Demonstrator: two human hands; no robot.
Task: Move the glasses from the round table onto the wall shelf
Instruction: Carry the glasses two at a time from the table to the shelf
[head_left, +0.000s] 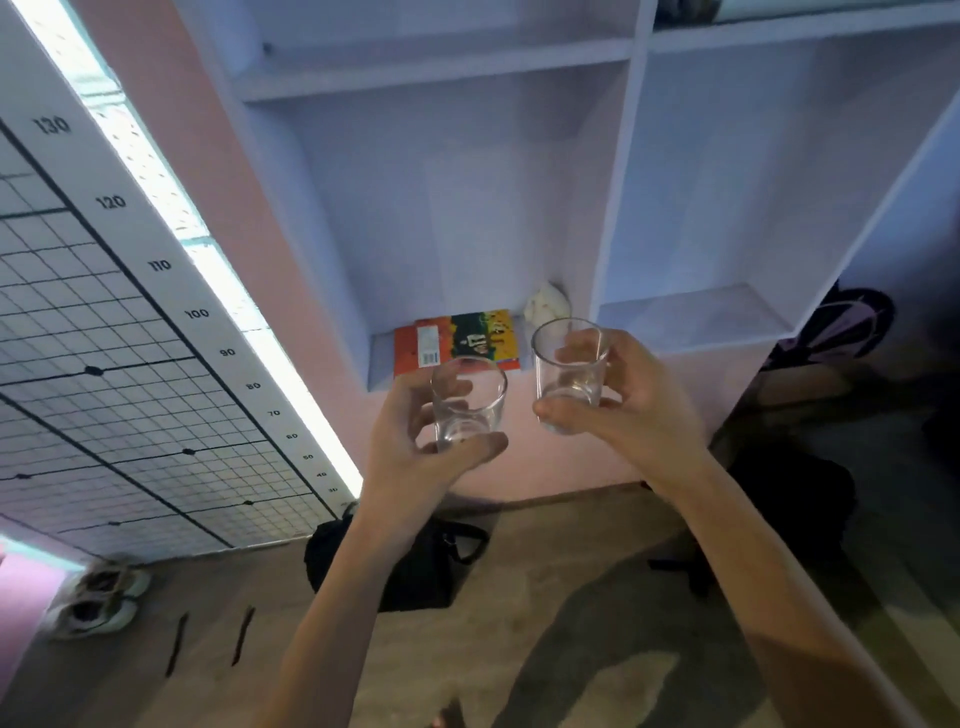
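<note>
I hold two clear, empty drinking glasses in front of the wall shelf (618, 171). My left hand (410, 441) grips the left glass (467, 402) around its lower half. The right glass (570, 371) sits upright in my right hand (618, 400), a little higher and closer to the shelf. Both glasses hang in the air just before the lowest left shelf board (382, 364). The round table is out of view.
A colourful flat packet (457, 340) and a pale shell-like object (545, 304) lie on the lowest left board. The lowest right board (691, 317) is bare. On the floor lie a black bag (415, 566), shoes (98, 597) and dark bags (800, 493) at right.
</note>
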